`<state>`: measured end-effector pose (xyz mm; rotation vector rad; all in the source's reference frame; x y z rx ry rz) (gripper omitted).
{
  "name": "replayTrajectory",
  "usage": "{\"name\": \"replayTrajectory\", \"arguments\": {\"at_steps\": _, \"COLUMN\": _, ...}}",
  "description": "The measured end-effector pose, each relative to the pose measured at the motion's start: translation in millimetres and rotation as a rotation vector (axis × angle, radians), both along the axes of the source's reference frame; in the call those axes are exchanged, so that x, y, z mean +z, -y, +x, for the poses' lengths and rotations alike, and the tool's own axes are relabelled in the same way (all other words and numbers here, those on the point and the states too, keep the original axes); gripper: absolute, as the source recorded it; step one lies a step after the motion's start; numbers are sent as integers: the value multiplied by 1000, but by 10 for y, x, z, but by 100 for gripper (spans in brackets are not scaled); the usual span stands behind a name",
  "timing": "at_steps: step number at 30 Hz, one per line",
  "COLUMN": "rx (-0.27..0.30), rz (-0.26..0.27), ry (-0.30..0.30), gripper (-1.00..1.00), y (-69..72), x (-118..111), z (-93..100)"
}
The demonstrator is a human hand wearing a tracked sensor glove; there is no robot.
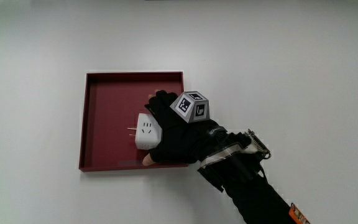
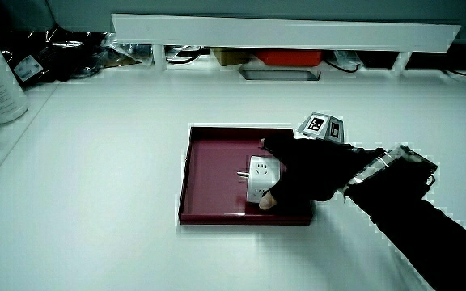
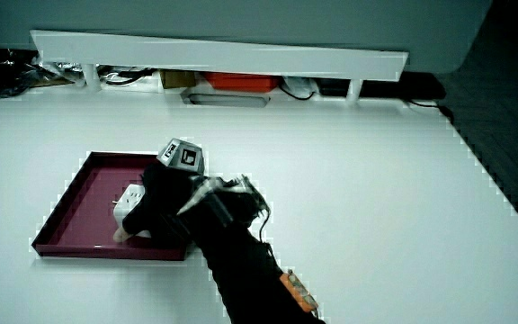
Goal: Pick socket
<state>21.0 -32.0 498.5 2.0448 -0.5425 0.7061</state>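
White tabletop (image 1: 291, 56) surrounded you, with a dark red tray (image 1: 104, 99) set on it and the low partition (image 2: 281, 32) across the table. Your hand (image 1: 176, 134) lay over the tray, fingers curled around the white socket (image 1: 145, 131), thumb under its nearer corner. The socket sat in the tray right at your fingertips, its prongs pointing away from your palm. Lifting looked like the next step.
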Motion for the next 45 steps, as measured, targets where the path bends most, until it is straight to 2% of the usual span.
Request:
{"name": "replayTrajectory", "arguments": {"at_steps": 3, "rx": 12, "rz": -6, "ry": 9, "gripper": 0, "y": -2, "x": 27, "z": 8}}
{"name": "replayTrajectory", "arguments": {"at_steps": 4, "rx": 16, "rz": 8, "ry": 7, "gripper": 5, "y": -3, "x": 29, "z": 9}}
{"name": "replayTrajectory", "arguments": {"at_steps": 10, "rx": 32, "rz": 5, "ry": -11, "gripper": 32, "y": -7, "x": 117, "z": 17}}
{"name": "replayTrajectory", "arguments": {"at_steps": 11, "rx": 38, "rz": 2, "ry": 7, "gripper": 36, "y": -7, "x": 107, "z": 17}}
{"name": "replayTrajectory", "arguments": {"at_steps": 14, "rx": 57, "rz": 25, "ry": -6, "gripper": 50, "y": -8, "x": 128, "z": 27}}
{"name": "replayTrajectory", "arguments": {"at_steps": 25, "rx": 101, "rz": 70, "ry": 46, "gripper": 100, "y": -25, "x": 75, "z": 42}}
{"name": "replayTrajectory", "arguments": {"at_steps": 31, "rx": 106, "rz": 73, "ry": 74, "gripper": 100, "y": -49, "x": 114, "z": 60}}
{"name": "replayTrajectory", "arguments": {"at_steps": 34, "rx": 104, "rz": 92, "ry": 116, "gripper": 100, "y": -41, "x": -65, "z": 65}}
{"name": "replayTrajectory", "arguments": {"at_steps": 36, "rx": 101, "rz": 117, "ry": 115, "gripper": 100, "y": -30, "x": -100, "z": 88}}
{"name": "replayTrajectory", "arguments": {"at_steps": 37, "rx": 89, "rz": 109, "ry": 148, "gripper": 100, "y": -27, "x": -178, "z": 99}}
{"name": "replayTrajectory", "arguments": {"at_steps": 44, "rx": 91, "rz": 169, "ry": 194, "gripper": 100, "y": 11, "x": -492, "z": 257}}
{"name": "replayTrajectory", "arguments": {"at_steps": 45, "rx": 72, "rz": 135, "ry": 289, "gripper": 100, "y": 32, "x": -428, "z": 286}}
